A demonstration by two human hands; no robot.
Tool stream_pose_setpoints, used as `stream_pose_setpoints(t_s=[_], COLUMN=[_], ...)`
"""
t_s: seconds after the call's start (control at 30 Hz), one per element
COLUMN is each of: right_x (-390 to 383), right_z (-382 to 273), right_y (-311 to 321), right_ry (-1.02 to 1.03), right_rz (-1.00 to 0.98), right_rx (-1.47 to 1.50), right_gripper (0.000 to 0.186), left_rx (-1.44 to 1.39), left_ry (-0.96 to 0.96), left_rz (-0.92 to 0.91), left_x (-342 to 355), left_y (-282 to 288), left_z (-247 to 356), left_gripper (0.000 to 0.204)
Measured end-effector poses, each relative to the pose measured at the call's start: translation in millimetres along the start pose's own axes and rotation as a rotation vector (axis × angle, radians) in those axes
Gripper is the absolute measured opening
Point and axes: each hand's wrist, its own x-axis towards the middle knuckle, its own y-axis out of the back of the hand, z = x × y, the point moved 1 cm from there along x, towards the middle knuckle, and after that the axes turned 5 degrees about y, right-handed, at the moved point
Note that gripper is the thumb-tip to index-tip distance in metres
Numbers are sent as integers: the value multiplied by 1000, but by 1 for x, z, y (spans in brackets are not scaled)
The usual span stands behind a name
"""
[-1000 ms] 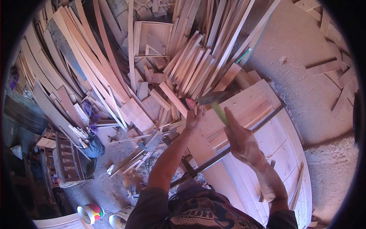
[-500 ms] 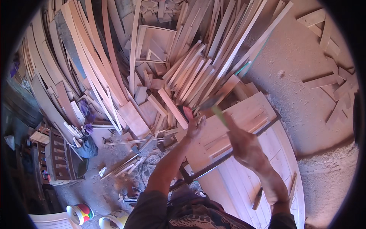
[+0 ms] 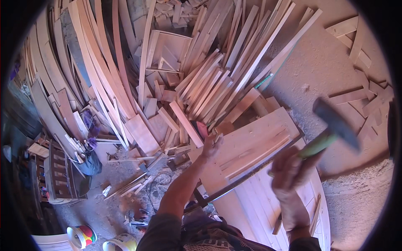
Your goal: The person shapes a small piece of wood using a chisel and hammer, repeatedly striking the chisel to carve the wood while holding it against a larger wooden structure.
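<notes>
My right hand is closed round the green handle of a hammer, raised to the right above the workpiece; the dark head is blurred by motion. My left hand rests at the left end of a flat wooden panel, its fingers drawn together; whatever they grip is too small to make out. Just beyond those fingers lies a red and black object whose kind I cannot tell. Thin wood strips lie on the panel. A dark metal bar clamp runs along the panel's near side.
Pale joined boards extend below the clamp, carrying two narrow sticks. Long timber strips and offcuts pile up ahead. A wooden rack and two buckets stand at left. Scrap pieces lie on the right floor.
My right hand has swung the hammer up and to the right, away from beside my left hand. My left hand stays at the panel's left end. The view has shifted slightly.
</notes>
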Motion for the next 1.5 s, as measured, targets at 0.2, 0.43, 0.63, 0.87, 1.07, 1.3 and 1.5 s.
stream_pose_setpoints(t_s=[0.2,0.43,0.63,0.87,1.07,1.3,1.5], right_x=[-12,-11,25,0,-18,0,-19], right_z=[9,15,-25,10,4,-1,23], right_y=[-6,-18,27,-11,4,10,-30], right_ry=[-204,-223,-169,-370,-118,-294,-407], right_rz=[-271,-18,217,-340,125,-68,-427], right_rx=[26,240,170,57,54,49,67], right_gripper=[54,54,51,51,40,55,45], left_rx=[-265,-33,148,-186,108,89,-181], left_ry=[88,-34,12,-64,37,59,37], left_rz=[24,39,4,150,-30,-15,12], left_x=[2,-5,-3,13,-7,-9,-6], left_y=[-2,-6,6,5,-8,3,-2], left_z=[-37,-36,-16,-75,-28,-20,-64], left_gripper=[28,26,44,32,42,43,42])
